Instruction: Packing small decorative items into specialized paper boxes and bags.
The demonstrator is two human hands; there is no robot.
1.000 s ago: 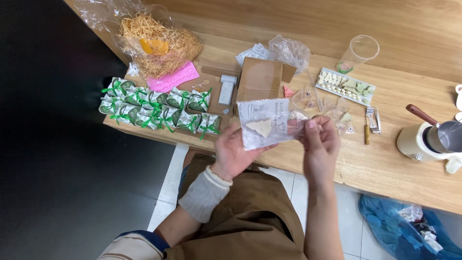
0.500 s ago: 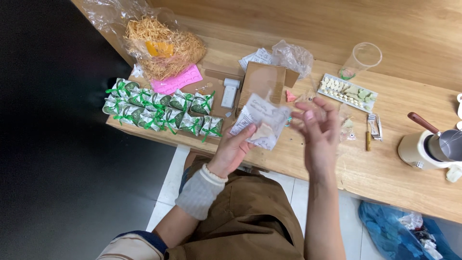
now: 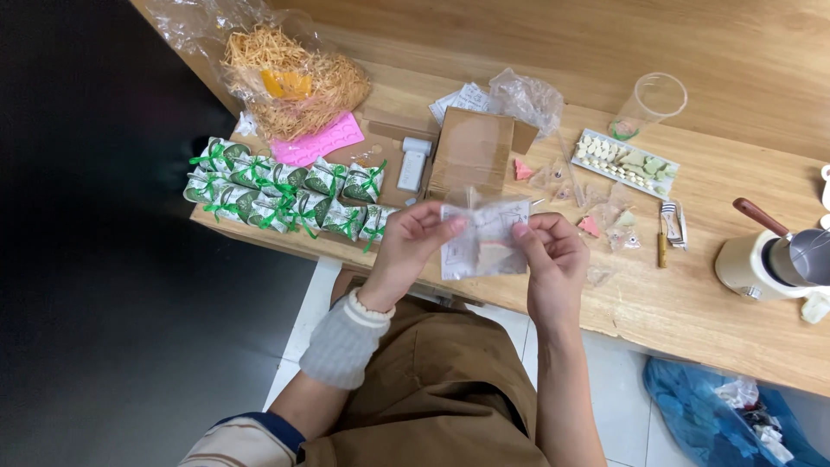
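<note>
Both hands hold a small clear bag (image 3: pixel 484 240) between them, just above the worktop (image 3: pixel 692 303) edge. The left hand (image 3: pixel 413 238) pinches its left edge, the right hand (image 3: pixel 549 252) its right edge. Green-ribboned packets (image 3: pixel 285 197) lie to the left.

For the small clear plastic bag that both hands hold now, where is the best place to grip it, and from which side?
Probably by its two upper side edges, one from each side, as the left hand and right hand pinch the small clear bag now. It is thin and limp, facing the camera, so edge pinches should keep it flat.
</note>
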